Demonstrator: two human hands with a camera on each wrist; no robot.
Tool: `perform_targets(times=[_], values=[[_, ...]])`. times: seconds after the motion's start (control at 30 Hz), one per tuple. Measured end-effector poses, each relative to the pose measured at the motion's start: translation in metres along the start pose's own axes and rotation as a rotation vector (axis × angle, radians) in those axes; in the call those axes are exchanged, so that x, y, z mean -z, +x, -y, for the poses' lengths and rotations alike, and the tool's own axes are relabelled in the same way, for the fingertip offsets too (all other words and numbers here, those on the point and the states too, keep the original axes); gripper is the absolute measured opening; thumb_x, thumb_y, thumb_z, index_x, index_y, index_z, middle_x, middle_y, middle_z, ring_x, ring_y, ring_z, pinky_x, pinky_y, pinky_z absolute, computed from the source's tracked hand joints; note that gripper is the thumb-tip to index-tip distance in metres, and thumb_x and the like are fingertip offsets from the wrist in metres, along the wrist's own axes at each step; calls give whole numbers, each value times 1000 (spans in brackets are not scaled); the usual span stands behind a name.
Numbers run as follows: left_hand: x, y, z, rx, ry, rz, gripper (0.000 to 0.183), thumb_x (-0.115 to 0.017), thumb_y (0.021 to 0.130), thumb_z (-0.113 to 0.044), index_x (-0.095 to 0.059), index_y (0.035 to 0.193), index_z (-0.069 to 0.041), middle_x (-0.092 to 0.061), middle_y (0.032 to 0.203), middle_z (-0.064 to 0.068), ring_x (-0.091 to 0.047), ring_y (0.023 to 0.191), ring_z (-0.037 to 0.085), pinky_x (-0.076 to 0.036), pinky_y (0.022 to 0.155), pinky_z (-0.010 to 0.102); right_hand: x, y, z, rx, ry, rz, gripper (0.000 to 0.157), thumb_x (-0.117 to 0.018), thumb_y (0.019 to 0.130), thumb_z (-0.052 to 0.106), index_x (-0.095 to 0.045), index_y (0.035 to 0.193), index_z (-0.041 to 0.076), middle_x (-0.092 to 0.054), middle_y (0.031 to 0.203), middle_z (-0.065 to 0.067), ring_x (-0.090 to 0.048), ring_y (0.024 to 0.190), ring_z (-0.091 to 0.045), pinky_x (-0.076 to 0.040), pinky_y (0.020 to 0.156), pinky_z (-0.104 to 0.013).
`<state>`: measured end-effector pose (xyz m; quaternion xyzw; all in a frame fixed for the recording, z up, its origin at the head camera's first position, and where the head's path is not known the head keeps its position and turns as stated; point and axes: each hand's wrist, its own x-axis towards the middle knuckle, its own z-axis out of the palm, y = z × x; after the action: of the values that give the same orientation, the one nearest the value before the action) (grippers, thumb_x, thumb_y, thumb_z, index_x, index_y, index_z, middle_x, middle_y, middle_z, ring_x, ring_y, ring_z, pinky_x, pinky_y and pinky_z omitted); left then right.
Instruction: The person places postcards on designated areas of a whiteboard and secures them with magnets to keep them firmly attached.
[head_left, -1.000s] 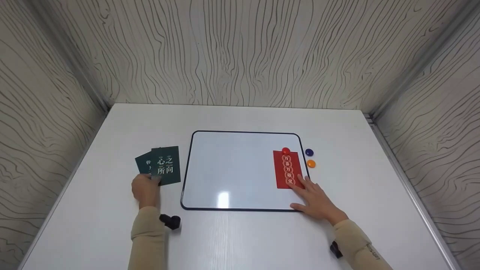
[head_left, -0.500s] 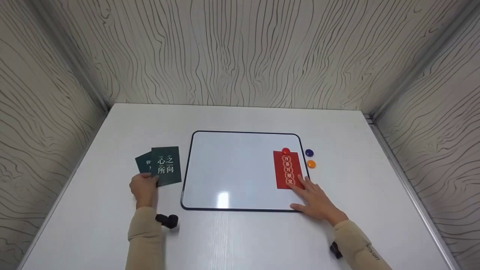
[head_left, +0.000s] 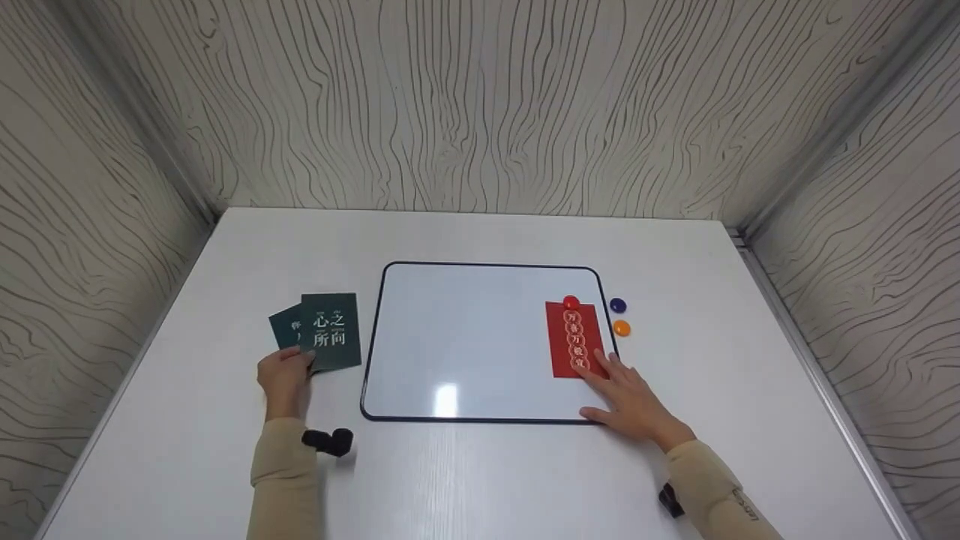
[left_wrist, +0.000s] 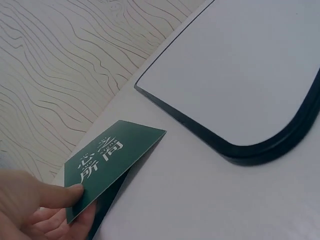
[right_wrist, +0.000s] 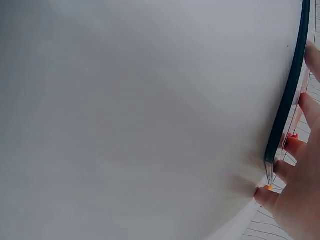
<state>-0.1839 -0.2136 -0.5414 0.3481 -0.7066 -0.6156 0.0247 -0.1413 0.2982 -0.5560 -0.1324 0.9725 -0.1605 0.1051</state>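
Note:
My left hand (head_left: 283,379) pinches the lower left corner of a dark green card (head_left: 335,324) with white characters. In the left wrist view its thumb (left_wrist: 62,196) lies on top and the other fingers are beneath; the card is tilted up off the table. A second green card (head_left: 285,321) is partly hidden under it. My right hand (head_left: 636,401) spreads its fingers over the whiteboard's (head_left: 465,337) lower right corner, fingertips on the lower edge of a red card (head_left: 557,345) with white lettering. At that card's top sits a round red magnet (head_left: 571,302).
Just right of the whiteboard, a dark purple round magnet (head_left: 618,305) and an orange one (head_left: 622,328) lie on the white table (head_left: 480,480). Wood-grain patterned panels (head_left: 465,105) close off the back and both sides. A black device (head_left: 328,442) sits at my left wrist.
My left hand and forearm have shifted slightly left, with its grip still at the green card's corner. The cards have hardly moved. My right hand, the red card and the magnets stay put.

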Motion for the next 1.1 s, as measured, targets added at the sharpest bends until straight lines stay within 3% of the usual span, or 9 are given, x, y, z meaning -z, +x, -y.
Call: perform_targets(times=[0.1, 0.27, 0.67, 1.1], values=[[-1, -1, 1, 36, -114, 4, 42, -55, 90, 1, -47, 130, 13, -40, 144, 28, -38, 135, 35, -39, 115, 44, 0, 0, 0, 8, -6, -11, 69, -65, 86, 46, -39, 147, 26, -24, 161, -15, -19, 149, -43, -20, 118, -65], [-3, 0, 2, 48, -136, 4, 42, -55, 90, 2, -46, 130, 12, -39, 146, 27, -38, 135, 34, -40, 114, 42, 1, -1, 1, 1, 1, -5, 70, -66, 86, 47, -39, 147, 27, -23, 161, -14, -17, 149, -42, -19, 119, -64], [-5, -1, -2, 81, -56, 49, 46, -56, 93, -6, -46, 136, 8, -37, 150, 27, -35, 143, 36, -35, 119, 43, 1, 0, 1, 8, -1, 2, 71, -65, 86, 47, -38, 148, 25, -22, 162, -15, -17, 149, -42, -19, 118, -65], [-12, -7, -5, 0, 81, 63, 41, -54, 93, -10, -53, 129, 10, -49, 140, 27, -42, 133, 37, -35, 116, 48, 2, 0, 2, 6, 5, 0, 70, -65, 86, 49, -39, 147, 24, -23, 161, -16, -18, 148, -42, -20, 118, -64]])
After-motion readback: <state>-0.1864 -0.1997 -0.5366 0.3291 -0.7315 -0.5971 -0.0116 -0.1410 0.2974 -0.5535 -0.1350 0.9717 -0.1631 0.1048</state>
